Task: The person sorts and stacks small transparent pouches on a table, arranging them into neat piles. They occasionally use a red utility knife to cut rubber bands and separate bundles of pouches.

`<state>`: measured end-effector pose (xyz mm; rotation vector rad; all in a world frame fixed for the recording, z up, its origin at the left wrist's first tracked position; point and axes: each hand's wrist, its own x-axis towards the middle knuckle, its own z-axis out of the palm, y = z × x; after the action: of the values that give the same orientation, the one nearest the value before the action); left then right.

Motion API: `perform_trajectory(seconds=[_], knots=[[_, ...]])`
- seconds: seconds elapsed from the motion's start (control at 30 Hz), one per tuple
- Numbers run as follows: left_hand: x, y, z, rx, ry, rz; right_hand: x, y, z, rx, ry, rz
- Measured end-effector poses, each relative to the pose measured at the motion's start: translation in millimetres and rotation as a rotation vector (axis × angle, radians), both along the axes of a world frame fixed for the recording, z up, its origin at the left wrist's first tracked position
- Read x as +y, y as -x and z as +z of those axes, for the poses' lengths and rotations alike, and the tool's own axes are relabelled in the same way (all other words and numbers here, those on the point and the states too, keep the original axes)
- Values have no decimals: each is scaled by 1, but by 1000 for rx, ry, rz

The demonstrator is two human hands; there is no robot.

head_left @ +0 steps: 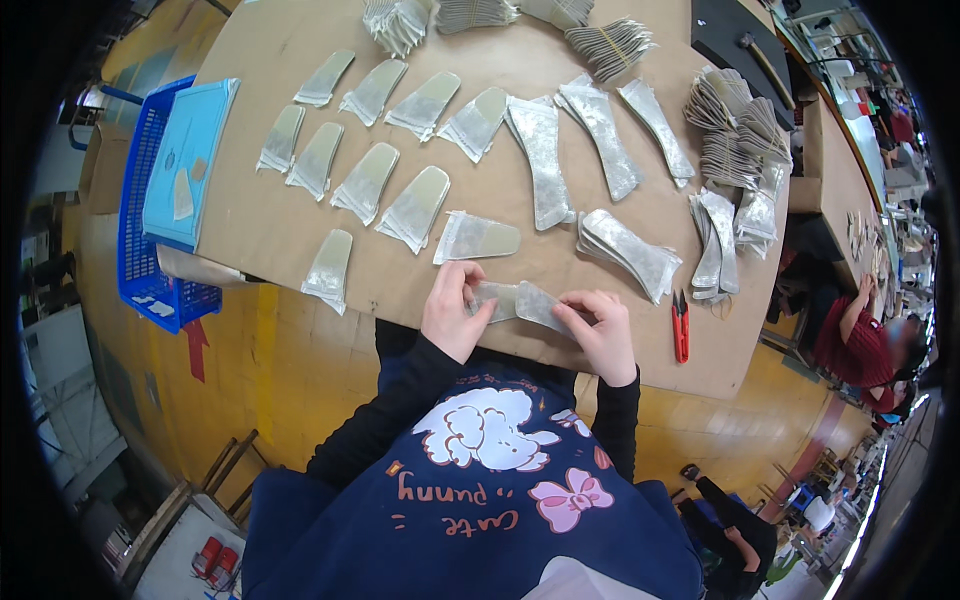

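Observation:
Close to the table's front edge, my left hand [455, 312] pinches a pale, silvery tongue-shaped piece [499, 299] between thumb and fingers. My right hand [602, 335] grips a second silvery piece [538, 305], whose rounded end meets or overlaps the first; which, I cannot tell. Just beyond my left hand lies a similar tongue-shaped piece [480, 238] with a whitish, layered wide end. Several more such pieces [413, 207] are spread in loose rows to the left. Past my right hand is a small fanned stack of waisted silvery pieces [628, 252].
Red-handled thread snips [681, 330] lie right of my right hand. Waisted pieces [540, 160] and bundled stacks [720, 130] cover the far right of the brown tabletop [560, 365]. A hammer [765, 68] rests on a black board. A blue basket [140, 255] stands left.

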<state>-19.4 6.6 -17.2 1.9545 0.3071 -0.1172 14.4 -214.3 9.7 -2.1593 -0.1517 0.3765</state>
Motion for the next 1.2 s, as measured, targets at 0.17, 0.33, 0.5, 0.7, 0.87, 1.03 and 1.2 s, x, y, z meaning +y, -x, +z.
perform_trajectory(seconds=[0.17, 0.33, 0.5, 0.7, 0.87, 1.03, 1.2], knots=[[2, -7, -11, -31, 8, -7, 2, -9, -3, 32, -8, -27], [5, -7, -8, -32, 28, -58, -6, -14, 3, -203, 72, -2], [5, -6, -13, -46, 14, -65, -58, -6, 29, -166, -302, -724], [5, -9, -11, -87, -69, -140, -78, 12, 36, -192, -218, -762], [6, -11, -9, -71, -83, -160, -47, 16, 23, -94, -177, -536], [5, -10, -6, -60, -84, -180, 0, 11, -2, -357, 82, -118], [8, -12, -6, -100, -112, -251, 13, 8, -13, -352, 149, 42]])
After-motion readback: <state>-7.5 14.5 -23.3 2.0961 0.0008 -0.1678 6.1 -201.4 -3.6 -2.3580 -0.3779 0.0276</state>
